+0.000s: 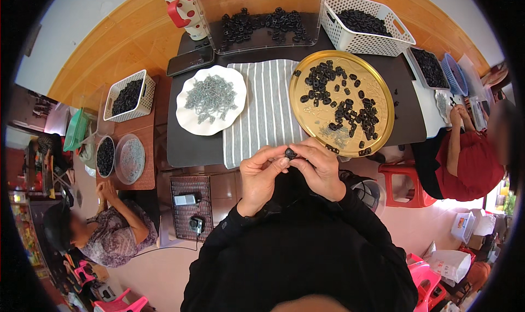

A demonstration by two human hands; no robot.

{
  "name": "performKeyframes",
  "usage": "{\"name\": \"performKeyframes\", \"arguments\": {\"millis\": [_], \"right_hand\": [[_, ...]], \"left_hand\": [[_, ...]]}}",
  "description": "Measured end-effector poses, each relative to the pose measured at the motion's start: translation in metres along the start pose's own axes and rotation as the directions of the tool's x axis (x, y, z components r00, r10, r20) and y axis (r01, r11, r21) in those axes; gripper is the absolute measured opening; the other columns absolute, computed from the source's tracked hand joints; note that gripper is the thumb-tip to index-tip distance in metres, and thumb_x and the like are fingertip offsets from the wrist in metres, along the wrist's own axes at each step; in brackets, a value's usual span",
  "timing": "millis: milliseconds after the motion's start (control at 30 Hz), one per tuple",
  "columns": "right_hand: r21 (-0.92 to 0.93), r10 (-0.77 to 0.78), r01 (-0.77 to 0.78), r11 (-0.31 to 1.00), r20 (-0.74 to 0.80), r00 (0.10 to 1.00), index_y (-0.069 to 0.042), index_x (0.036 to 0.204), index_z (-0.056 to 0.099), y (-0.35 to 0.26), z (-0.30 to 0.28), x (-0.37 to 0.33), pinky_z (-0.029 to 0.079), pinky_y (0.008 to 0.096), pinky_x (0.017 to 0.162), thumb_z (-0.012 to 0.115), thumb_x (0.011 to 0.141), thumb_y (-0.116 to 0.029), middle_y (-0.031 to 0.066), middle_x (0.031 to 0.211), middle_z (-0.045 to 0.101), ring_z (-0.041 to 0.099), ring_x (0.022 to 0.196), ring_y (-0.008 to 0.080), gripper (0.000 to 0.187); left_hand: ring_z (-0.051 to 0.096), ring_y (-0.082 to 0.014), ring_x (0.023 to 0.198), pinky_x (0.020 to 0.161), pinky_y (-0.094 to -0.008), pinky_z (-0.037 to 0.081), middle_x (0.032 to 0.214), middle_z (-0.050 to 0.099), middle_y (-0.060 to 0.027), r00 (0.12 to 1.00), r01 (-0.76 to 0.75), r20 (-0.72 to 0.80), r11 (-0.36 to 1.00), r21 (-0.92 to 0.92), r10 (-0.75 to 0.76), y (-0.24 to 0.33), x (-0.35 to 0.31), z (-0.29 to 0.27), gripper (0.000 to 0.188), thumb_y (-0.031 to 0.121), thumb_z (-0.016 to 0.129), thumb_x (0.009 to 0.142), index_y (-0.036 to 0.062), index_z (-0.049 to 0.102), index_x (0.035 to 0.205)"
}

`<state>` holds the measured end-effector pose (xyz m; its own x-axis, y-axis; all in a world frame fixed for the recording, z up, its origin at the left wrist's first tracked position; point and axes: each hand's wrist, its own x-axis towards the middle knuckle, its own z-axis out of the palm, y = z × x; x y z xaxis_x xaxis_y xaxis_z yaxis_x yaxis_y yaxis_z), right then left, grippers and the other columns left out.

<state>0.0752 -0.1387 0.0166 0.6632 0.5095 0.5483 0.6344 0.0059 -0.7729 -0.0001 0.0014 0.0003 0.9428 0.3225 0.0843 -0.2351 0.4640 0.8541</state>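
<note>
Before my chest, at the table's near edge, a small black plastic part is pinched between the fingertips of both hands. My left hand grips it from the left with thumb and forefinger. From the other side, the thumb and fingers of my right hand close on it. Fingertips hide much of the part. A round gold tray with many black parts and some small silvery pieces lies just beyond my right hand. Farther left, a white scalloped plate bears a heap of thin grey metal pieces.
Between plate and tray lies a striped grey cloth. At the back stand a clear bin and a white basket of black parts, a phone and a dotted tumbler. People sit at side tables left and right.
</note>
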Motion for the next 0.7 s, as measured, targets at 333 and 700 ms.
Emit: {"name": "performKeyframes", "arguments": {"millis": [333, 700], "right_hand": [[-0.053, -0.103, 0.101, 0.993, -0.021, 0.995, 0.003, 0.111, 0.060, -0.011, 0.000, -0.003, 0.047, 0.0296, 0.060, 0.068, 0.077, 0.009, 0.0121, 0.088, 0.059, 0.059, 0.070, 0.0237, 0.035], [-0.065, -0.109, 0.101, 0.993, -0.126, 0.986, 0.004, 0.106, 0.062, -0.014, -0.001, -0.002, 0.045, 0.0283, 0.058, 0.064, 0.079, 0.009, 0.0114, 0.083, 0.059, 0.058, 0.066, 0.0218, 0.027]], "left_hand": [[0.061, -0.0130, 0.074, 0.065, -0.0248, 0.052, 0.091, 0.064, -0.0088, 0.997, -0.075, 0.011, 0.997, 0.031, 0.074, -0.004, -0.007, 0.007, 0.021, -0.008, 0.062, 0.086, -0.0059, 0.065, 0.106], [0.061, -0.0115, 0.073, 0.064, -0.0225, 0.051, 0.090, 0.065, -0.0080, 0.994, -0.109, -0.019, 0.994, -0.023, 0.108, -0.006, -0.004, 0.017, 0.021, -0.006, 0.065, 0.086, -0.0045, 0.065, 0.106]]}}
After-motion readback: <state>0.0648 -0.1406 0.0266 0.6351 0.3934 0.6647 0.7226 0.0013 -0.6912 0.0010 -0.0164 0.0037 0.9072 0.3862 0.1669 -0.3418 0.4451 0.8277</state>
